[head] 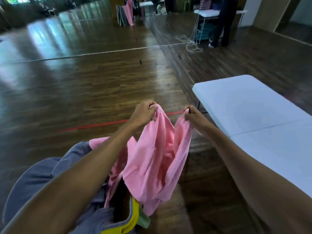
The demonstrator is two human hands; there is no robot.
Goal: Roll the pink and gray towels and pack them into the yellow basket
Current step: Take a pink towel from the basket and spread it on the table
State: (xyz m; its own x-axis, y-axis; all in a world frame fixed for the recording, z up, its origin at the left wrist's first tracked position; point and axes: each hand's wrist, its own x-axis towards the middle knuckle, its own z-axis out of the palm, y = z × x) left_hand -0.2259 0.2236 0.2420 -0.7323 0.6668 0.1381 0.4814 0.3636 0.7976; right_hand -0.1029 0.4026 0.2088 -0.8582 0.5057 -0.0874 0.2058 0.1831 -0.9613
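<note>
A dark wooden floor [84, 85] fills most of the view, glossy with window light, crossed by a white line [101, 52] farther off and a red line [101, 124] nearer the person. At the right stands a white folding surface [253, 112], its top bare where it shows, one corner close beside the right hand. At the lower left a gray towel [33, 179] lies in a loose heap, spilling over the basket and passing under the left forearm. The pink towel [155, 157] hangs in the air in front of the person, unrolled, sagging in a deep fold between the two hands, its lower end trailing down to the basket and onto the gray heap. The yellow basket [135, 213] sits at the bottom edge, mostly hidden, only part of its rim showing, with a bit of green cloth [143, 220] just beside it. The left hand [145, 114] and the right hand [194, 117] are raised near each other, each gripping the towel's top edge; the left fingers [152, 105] and the right fingers [187, 109] are curled and clamped on bunched pink cloth. Far back, a person [224, 22] stands at another table [207, 13], a white cord [190, 44] lies tangled on the floor beside it, and pink and gray cloths [125, 14] hang from a stand
</note>
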